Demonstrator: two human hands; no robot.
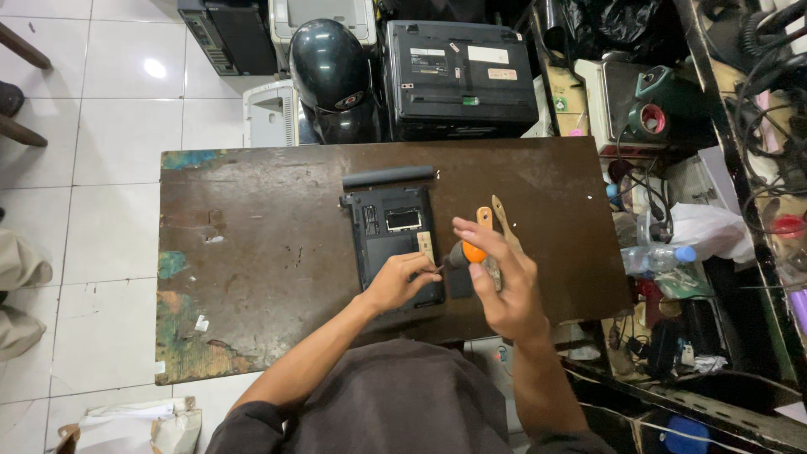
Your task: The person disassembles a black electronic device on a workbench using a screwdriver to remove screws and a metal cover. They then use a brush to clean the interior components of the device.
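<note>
So there's a small black laptop [393, 244] lying bottom-up on a scuffed brown surface [252, 252], roughly in the middle and closer to the near edge than the far one. Its near end is covered by the left hand [402, 282], so you can't see that corner of the case at all. That hand rests on the laptop with its fingers curled down; whether it's pinching anything small I honestly can't tell, the fingertips are tucked under.

The right hand [498, 273] is closed around a screwdriver [467, 252] with an orange and black handle, tip pointing toward the left hand. The tip itself is tiny and mostly lost between the two hands, so where it lands is hard to make out.

Just past the far end of the laptop lies a long black bar [389, 176], probably the battery, a little apart from the case. A small tan strip [426, 246] sits on the laptop by the left fingers, can't say what it is. Behind the right hand a second orange handle [484, 217] and a wooden-handled brush [504, 220] lie on the surface, both partly hidden by the hand.

Off the far edge, a dark helmet [329, 71] and a black printer [458, 76] sit on the floor.
</note>
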